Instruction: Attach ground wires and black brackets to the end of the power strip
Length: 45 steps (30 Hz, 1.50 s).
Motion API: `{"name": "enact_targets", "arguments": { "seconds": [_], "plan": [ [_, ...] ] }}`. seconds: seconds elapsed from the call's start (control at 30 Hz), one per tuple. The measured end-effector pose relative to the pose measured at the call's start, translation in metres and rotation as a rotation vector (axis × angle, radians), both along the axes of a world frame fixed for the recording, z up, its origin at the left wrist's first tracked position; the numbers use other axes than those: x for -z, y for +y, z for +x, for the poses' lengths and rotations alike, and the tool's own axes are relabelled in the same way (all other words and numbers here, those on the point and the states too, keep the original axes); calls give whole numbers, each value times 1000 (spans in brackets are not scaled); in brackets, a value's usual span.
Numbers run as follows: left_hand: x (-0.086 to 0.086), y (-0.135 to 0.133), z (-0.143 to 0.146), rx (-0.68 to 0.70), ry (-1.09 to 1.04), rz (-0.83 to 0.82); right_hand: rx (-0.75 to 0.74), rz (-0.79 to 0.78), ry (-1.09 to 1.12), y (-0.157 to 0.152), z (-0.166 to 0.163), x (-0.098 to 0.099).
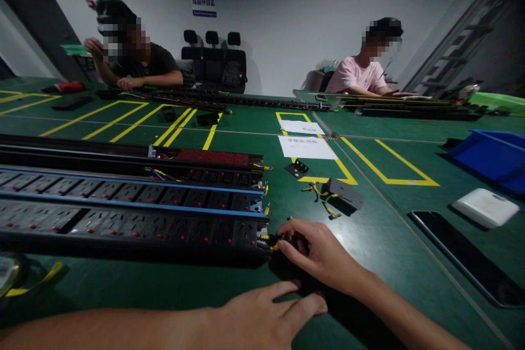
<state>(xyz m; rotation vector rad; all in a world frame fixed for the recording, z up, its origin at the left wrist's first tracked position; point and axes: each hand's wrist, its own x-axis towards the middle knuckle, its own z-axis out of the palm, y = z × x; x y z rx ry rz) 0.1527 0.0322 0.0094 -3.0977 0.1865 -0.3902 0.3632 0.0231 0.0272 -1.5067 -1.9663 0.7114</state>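
The front power strip (172,229) lay on the green surface (381,229). Right at the strip's right end, the right hand (314,246) pinched a short yellow wire (276,244) between its thumb and finger. The left hand (266,311) was near that same end, on the strip's near side, loose, with its fingers spread apart. A blue-edged power strip (143,194) sat just behind the front one. Past the front strip's right end was a small black box (344,191). Farther right of the strip were a phone (471,257), a white case (486,208) and a blue bin (492,158).
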Motion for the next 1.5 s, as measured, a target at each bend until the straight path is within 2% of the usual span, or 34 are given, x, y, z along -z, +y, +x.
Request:
{"name": "enact_targets", "arguments": {
  "seconds": [0.17,0.4,0.6,0.83,0.93,1.17,1.5],
  "plan": [
    [-13,1,-2,51,35,0,-7,26,17,1,2,-2],
    [-16,1,-5,41,-1,61,-8,69,11,1,4,-4],
    [-27,5,-9,102,86,-58,10,82,45,3,7,-5],
    [-33,4,-8,110,147,-194,-10,53,46,3,10,-7],
    [-35,5,-7,121,153,-218,-21,88,11,3,14,-5],
    [-35,5,-7,122,189,-322,-141,80,-22,7,24,-1],
    [-36,3,-6,108,183,-315,-89,155,-107,11,21,8]
  ]
}}
